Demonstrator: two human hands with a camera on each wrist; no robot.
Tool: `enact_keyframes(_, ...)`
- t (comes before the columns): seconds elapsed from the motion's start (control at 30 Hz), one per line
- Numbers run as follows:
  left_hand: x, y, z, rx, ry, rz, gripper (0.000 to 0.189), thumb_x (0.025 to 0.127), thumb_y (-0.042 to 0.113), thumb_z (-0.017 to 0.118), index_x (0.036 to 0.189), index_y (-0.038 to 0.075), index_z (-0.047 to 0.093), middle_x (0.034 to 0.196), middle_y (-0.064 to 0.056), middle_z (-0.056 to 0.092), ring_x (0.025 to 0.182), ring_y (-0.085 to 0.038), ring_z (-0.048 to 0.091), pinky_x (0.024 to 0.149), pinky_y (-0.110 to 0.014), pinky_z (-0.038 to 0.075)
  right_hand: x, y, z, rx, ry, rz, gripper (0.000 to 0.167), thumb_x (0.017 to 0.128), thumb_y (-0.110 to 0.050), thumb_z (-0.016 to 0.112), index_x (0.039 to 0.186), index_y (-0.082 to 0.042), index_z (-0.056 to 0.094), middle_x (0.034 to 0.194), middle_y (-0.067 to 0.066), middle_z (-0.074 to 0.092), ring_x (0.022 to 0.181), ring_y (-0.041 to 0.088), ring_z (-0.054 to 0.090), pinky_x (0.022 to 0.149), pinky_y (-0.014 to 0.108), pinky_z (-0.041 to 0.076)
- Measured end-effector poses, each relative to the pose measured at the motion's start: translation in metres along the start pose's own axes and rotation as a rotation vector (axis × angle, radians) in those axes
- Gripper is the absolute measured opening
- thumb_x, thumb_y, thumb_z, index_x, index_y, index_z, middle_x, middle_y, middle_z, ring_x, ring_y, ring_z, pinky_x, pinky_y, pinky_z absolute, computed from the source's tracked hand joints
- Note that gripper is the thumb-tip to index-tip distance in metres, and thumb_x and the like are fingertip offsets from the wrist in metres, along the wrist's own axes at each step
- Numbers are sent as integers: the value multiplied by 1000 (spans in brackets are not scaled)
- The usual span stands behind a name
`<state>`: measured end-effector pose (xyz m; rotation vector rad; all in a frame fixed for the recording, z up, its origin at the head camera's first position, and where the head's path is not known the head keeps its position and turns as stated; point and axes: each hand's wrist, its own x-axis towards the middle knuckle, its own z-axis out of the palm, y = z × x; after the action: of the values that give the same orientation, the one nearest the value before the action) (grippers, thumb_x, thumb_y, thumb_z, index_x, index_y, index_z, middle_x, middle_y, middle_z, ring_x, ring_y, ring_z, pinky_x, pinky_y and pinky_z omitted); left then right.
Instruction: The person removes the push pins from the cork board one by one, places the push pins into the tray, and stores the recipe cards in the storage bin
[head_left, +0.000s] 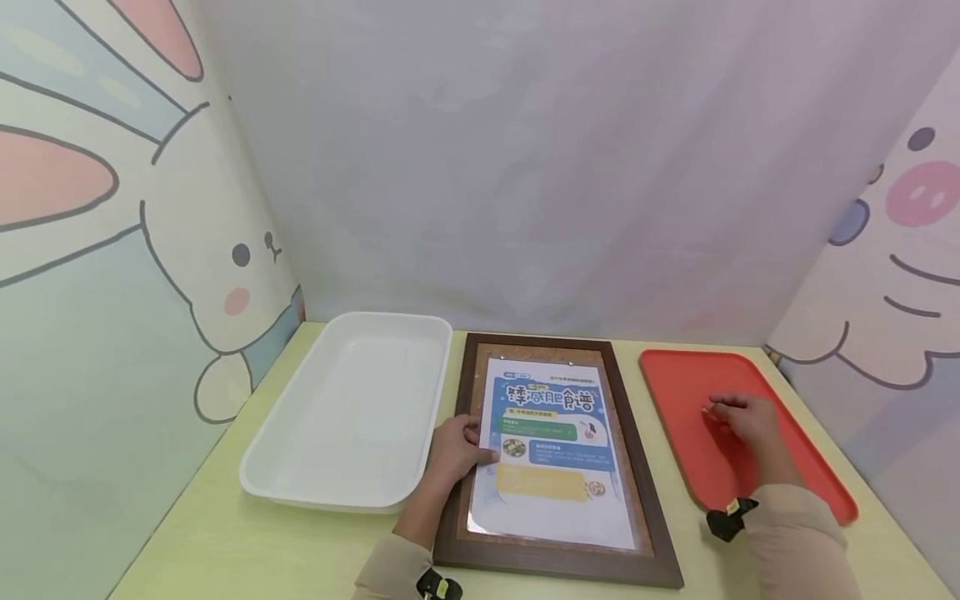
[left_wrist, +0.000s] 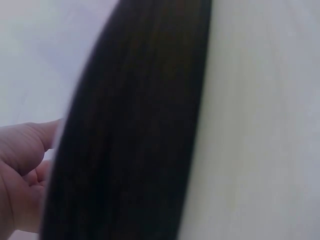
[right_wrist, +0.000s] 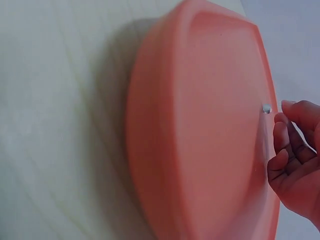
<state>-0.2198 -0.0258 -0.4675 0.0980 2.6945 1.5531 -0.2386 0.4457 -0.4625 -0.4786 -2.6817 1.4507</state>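
A dark wooden-framed cork board (head_left: 555, 562) lies in the middle, with a printed sheet (head_left: 551, 517) on it. My left hand (head_left: 453, 450) rests on the board's left edge, its thumb reaching over the sheet; part of that hand (left_wrist: 20, 170) shows behind the dark frame (left_wrist: 125, 125) in the left wrist view. My right hand (head_left: 750, 425) is over the red tray (head_left: 678, 379), fingers bent inward. A tiny shiny thing (right_wrist: 266, 108), perhaps a pushpin, is just off the thumb and fingertips in the right wrist view. Its exact kind is too small to tell.
A large white tray (head_left: 352, 400) stands left of the board on the pale yellow-green table (head_left: 217, 525). Two small shiny pins (head_left: 572, 363) sit at the sheet's top edge. A light curtain (head_left: 525, 167) closes the back, with cartoon-printed panels (head_left: 247, 333) at both sides.
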Motion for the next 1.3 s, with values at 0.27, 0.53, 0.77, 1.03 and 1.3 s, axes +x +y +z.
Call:
enact_keyframes(0.27, -2, 2, 2, 18, 8, -7, 60, 60, 3, 85, 113, -7, 59, 71, -5, 57, 64, -16, 54, 55, -28, 46, -12, -22, 1, -104, -20, -142, 42, 95, -23, 53, 124, 9, 52, 106, 20, 62, 88, 25, 59, 69, 32, 50)
enact_keyframes(0.53, -2, 2, 3, 42, 38, -14, 58, 61, 7, 86, 112, -6, 62, 74, -5, 56, 66, -17, 52, 56, -29, 45, -12, -37, 17, -96, -63, -222, 47, 95, -29, 53, 125, 7, 53, 113, 23, 58, 97, 34, 56, 75, 40, 50)
enact_keyframes(0.77, -5, 8, 2, 52, 69, -68, 56, 63, 10, 85, 113, -4, 63, 75, -3, 55, 68, -17, 52, 57, -29, 45, -6, -58, 35, -45, -97, -252, 46, 95, -31, 55, 124, 6, 54, 112, 22, 59, 97, 31, 57, 76, 36, 49)
enact_keyframes(1.03, 0, 9, -1, 76, 18, -93, 56, 64, 10, 84, 114, -2, 62, 74, -2, 56, 67, -17, 54, 58, -29, 46, 3, -78, 60, 29, -137, -263, 46, 91, -29, 61, 120, 6, 56, 107, 17, 61, 94, 30, 57, 80, 45, 46)
enact_keyframes(1.3, 0, 7, -3, 50, -3, -114, 52, 62, 8, 84, 109, -2, 64, 72, -3, 62, 66, -17, 58, 59, -31, 48, 8, -88, 82, 23, -144, -264, 40, 91, -23, 62, 120, 4, 57, 101, 15, 62, 87, 24, 58, 76, 40, 45)
